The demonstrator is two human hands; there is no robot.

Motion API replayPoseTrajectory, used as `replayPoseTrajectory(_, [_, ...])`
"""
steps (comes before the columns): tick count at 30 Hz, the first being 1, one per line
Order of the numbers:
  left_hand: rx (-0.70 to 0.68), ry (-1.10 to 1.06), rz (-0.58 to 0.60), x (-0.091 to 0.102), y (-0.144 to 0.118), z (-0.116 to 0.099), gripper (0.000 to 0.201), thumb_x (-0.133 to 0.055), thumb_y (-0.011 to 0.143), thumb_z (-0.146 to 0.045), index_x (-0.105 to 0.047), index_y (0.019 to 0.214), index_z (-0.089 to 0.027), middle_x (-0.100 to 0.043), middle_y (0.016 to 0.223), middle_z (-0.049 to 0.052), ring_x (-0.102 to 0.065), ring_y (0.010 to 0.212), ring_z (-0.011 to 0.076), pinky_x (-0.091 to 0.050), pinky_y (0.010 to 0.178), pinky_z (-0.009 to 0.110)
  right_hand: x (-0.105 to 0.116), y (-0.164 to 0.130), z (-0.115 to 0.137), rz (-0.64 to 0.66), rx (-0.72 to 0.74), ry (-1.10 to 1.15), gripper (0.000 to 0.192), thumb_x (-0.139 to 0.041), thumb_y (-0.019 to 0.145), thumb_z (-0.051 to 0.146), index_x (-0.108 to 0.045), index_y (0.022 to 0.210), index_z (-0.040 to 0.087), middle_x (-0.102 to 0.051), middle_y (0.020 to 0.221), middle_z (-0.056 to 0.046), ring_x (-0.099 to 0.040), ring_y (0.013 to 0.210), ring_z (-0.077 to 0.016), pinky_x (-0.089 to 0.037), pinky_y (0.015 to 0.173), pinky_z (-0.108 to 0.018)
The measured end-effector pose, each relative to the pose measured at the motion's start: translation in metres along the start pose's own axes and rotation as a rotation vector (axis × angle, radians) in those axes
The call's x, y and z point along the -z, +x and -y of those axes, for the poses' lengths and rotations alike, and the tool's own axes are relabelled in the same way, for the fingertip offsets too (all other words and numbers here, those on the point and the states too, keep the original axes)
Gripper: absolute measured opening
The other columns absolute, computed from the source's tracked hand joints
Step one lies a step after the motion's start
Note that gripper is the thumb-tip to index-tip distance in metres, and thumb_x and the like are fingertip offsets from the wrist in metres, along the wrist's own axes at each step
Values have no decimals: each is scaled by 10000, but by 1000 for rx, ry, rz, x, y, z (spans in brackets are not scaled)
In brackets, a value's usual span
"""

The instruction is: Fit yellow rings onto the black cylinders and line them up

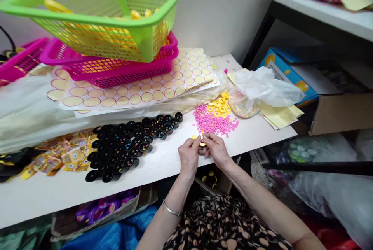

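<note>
My left hand (pixel 189 156) and my right hand (pixel 215 149) meet at the front edge of the white table (pixel 163 164), both pinching one small yellow ring piece (pixel 201 142) between the fingertips. Just beyond my hands lies a pile of small pink beads (pixel 214 121) with several yellow rings (pixel 218 107) at its far side. To the left of my hands, many small black caps (pixel 128 145) with coloured dots stand packed together in rows.
A green basket (pixel 99 16) sits stacked on a pink basket (pixel 116 67) over sheets of round stickers (pixel 140 90). Yellow printed packets (pixel 61 156) lie at the left. A clear plastic bag (pixel 265 86), a blue box (pixel 288 71) and a shelf (pixel 320 9) stand to the right.
</note>
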State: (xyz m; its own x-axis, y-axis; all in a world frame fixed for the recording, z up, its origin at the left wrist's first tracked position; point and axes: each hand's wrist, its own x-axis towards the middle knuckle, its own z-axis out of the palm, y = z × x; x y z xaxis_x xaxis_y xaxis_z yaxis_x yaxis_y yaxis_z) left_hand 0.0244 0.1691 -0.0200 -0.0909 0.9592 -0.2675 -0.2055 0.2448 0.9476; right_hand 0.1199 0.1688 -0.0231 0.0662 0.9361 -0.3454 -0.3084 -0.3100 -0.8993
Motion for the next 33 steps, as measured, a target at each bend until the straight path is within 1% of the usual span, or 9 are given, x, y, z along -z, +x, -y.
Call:
replayPoseTrajectory(3, [-198,171,130,2,-8,-4,210,-670,684,-350,-666,755,-152,-581,779,25,-535,737,125,-434,664,216,1,-7,3,-31,34,95,198,-602,704,359,-527,741,180,-558,607,36,-501,451,-81,-398,398,-193])
replayPoseTrajectory(5, [-272,238,202,3,-14,-4,276,-729,617,-292,-672,862,-178,-567,855,25,-524,804,142,-428,694,221,2,-16,8,-41,29,155,191,-619,678,328,-512,738,182,-571,666,26,-522,505,-88,-427,446,-206])
replayPoseTrajectory(10, [-364,372,204,4,-21,-4,233,-765,574,-279,-692,781,-200,-548,721,8,-482,795,167,-410,737,276,11,-44,20,33,-53,129,254,-631,687,369,-493,814,199,-593,732,24,-570,560,-106,-458,459,-212])
replayPoseTrajectory(13, [-396,315,257,9,-25,-11,272,-791,542,-288,-704,782,-194,-568,755,28,-489,848,187,-413,804,323,21,-50,22,87,-63,-28,304,-549,757,486,-504,809,190,-582,608,29,-542,450,-100,-419,386,-197])
replayPoseTrajectory(16, [-409,251,457,15,-30,-21,377,-804,532,-264,-706,888,-194,-600,907,67,-502,969,213,-392,907,370,30,-46,24,103,-88,-64,361,-538,763,524,-524,722,166,-531,508,37,-488,402,-84,-363,351,-174])
replayPoseTrajectory(19, [-416,257,623,20,-33,-26,374,-787,570,-265,-701,928,-198,-599,988,91,-479,1064,237,-370,961,399,36,-41,27,264,-171,89,324,-616,731,471,-565,736,152,-567,605,22,-512,509,-80,-417,441,-181])
replayPoseTrajectory(22, [-429,305,668,23,-36,-25,369,-776,590,-275,-693,942,-198,-601,998,90,-441,1119,249,-360,980,418,42,-37,27,468,-222,220,361,-704,653,451,-609,804,137,-585,679,9,-534,607,-92,-445,531,-199])
replayPoseTrajectory(26, [-450,409,752,23,-38,-28,401,-767,605,-286,-676,986,-197,-636,914,67,-415,1133,247,-324,1004,434,53,-32,25,677,-271,176,401,-744,621,403,-626,864,108,-607,735,-15,-541,614,-88,-422,547,-193])
replayPoseTrajectory(33, [-471,512,857,18,-42,-33,309,-732,653,-277,-687,946,-189,-627,971,60,-427,1144,233,-318,1021,378,62,-28,37,803,-283,-14,484,-812,419,109,-618,862,113,-631,807,-2,-576,718,-107,-427,664,-208])
